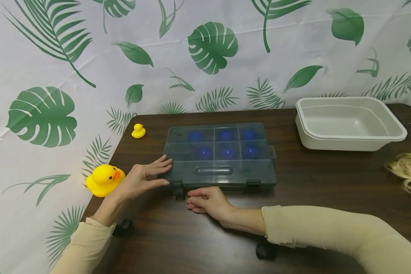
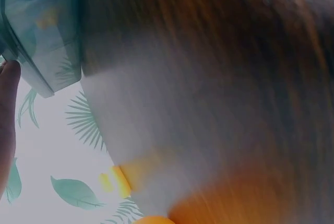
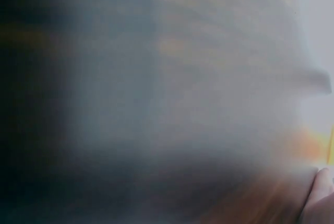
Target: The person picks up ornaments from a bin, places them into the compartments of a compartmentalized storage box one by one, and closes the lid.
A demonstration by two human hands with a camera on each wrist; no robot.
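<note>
A closed, see-through dark plastic organizer case (image 1: 219, 167) lies on the table, with blue round things (image 1: 227, 152) in several of its compartments. My left hand (image 1: 142, 179) is at the case's left side, its straight fingers at the edge and lid corner. In the left wrist view, a fingertip (image 2: 10, 70) meets the edge of the case. Just in front of the case's front edge is my right hand (image 1: 210, 203), fingers loosely bent and holding nothing, near the left latch (image 1: 178, 189). The right latch (image 1: 253, 183) sits at the front edge. The right wrist view is mostly blurred.
A large yellow rubber duck (image 1: 104, 180) sits beside my left wrist, a small one (image 1: 138, 131) farther back. At the back right stands a white plastic tub (image 1: 349, 142). Blond curly hair (image 1: 409, 171) shows at the right edge. A leaf-print cloth (image 1: 212, 49) hangs behind the table.
</note>
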